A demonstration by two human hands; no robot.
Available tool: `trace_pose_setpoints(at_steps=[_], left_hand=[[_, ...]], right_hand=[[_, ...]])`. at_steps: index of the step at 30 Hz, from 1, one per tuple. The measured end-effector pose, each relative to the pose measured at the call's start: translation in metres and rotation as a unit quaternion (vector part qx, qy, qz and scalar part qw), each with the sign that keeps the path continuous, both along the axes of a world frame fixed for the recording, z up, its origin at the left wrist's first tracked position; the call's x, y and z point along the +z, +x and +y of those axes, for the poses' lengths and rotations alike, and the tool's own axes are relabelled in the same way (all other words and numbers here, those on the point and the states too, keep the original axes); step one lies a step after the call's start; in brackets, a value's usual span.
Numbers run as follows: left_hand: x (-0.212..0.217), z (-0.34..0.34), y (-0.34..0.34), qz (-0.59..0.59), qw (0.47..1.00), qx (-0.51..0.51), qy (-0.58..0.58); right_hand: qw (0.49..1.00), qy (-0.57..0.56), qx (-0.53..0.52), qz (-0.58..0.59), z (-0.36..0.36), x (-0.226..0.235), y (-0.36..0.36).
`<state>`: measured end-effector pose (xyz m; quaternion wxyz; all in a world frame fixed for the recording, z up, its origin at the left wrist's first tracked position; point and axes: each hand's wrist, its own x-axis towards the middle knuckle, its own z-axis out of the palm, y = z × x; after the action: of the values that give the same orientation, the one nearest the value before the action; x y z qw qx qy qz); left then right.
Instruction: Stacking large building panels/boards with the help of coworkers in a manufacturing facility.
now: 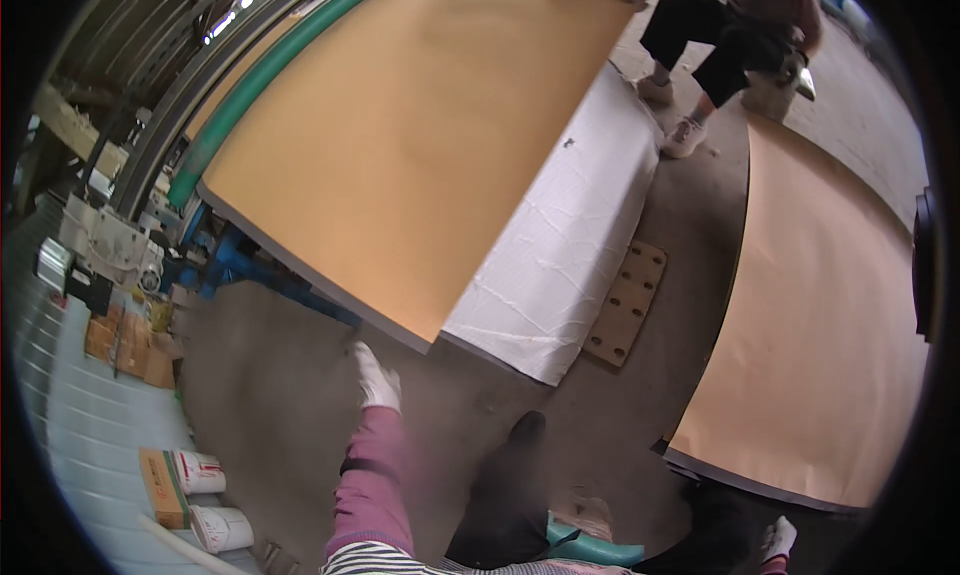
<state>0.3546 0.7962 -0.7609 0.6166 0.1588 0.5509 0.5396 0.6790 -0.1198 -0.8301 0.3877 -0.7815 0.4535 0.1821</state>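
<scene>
A large tan sheet [420, 125] with a dark grey edge spreads across the upper middle, coming out from a green roller. Just below its near edge is my left hand [377, 380] in a white glove, fingers stretched toward the edge; whether they touch it I cannot tell. My right hand [778, 537], also gloved, hangs low at the right, close to the near edge of another tan sheet [810, 345]. Its fingers are too small and partly hidden to read. Under the first sheet's right side lies a white wrapped slab [550, 265].
A co-worker [740, 35] stands far right, one gloved hand at the sheet's far corner. The green roller [270, 70] and blue frame [235, 260] are left. A board with holes [628, 303] lies on the floor. White buckets [222, 528] and cardboard boxes [130, 345] stand left.
</scene>
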Motion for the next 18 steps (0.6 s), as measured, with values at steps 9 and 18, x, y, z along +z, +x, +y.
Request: trace_pose_setpoints(at_steps=[9, 18], left_hand=[[0.071, -0.006, 0.089, 0.065, 0.948, -0.309, 0.034], [0.368, -0.165, 0.137, -0.059, 0.864, -0.444, 0.231]], right_hand=[[0.961, 0.100, 0.214, -0.142, 0.295, 0.208, -0.008], [0.727, 0.328, 0.569, -0.199, 0.437, 0.290, -0.103]])
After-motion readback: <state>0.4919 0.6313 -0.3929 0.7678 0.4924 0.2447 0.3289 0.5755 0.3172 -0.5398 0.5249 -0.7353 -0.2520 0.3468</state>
